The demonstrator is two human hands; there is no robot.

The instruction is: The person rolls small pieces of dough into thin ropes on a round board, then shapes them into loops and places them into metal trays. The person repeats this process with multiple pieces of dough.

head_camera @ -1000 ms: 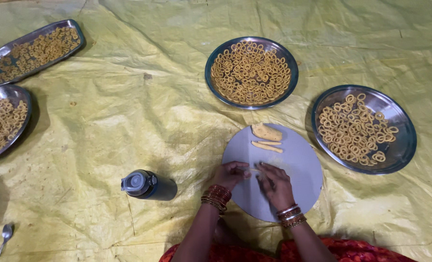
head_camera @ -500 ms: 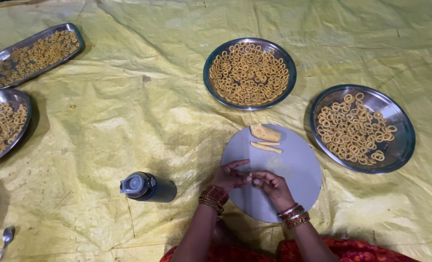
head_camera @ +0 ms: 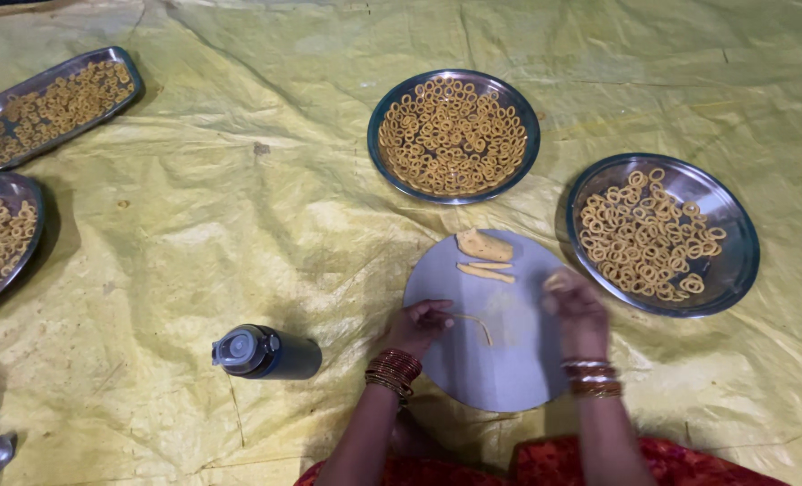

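A round grey board [head_camera: 500, 360] lies on the yellow sheet in front of me. My left hand [head_camera: 419, 326] rests at its left edge, fingertips on a thin rolled dough strand [head_camera: 476, 324]. My right hand [head_camera: 574, 304] hovers blurred over the board's right edge, pinched on a small dough ring [head_camera: 556, 282]. A dough lump [head_camera: 484, 244] and two short dough sticks [head_camera: 486, 271] lie at the board's far edge. Beside my right hand is a steel plate [head_camera: 734, 270] of dough rings.
A second round plate [head_camera: 378, 157] full of rings sits beyond the board. Two more ring-filled trays, one rectangular [head_camera: 129, 67] and one round [head_camera: 9, 184], lie at the far left. A dark lidded bottle [head_camera: 261, 352] lies on its side left of my left arm. A spoon [head_camera: 1, 448] is at bottom left.
My hands have parted: the right one moved right toward the near plate with a ring, and the left stayed on the strand at the board's left side.
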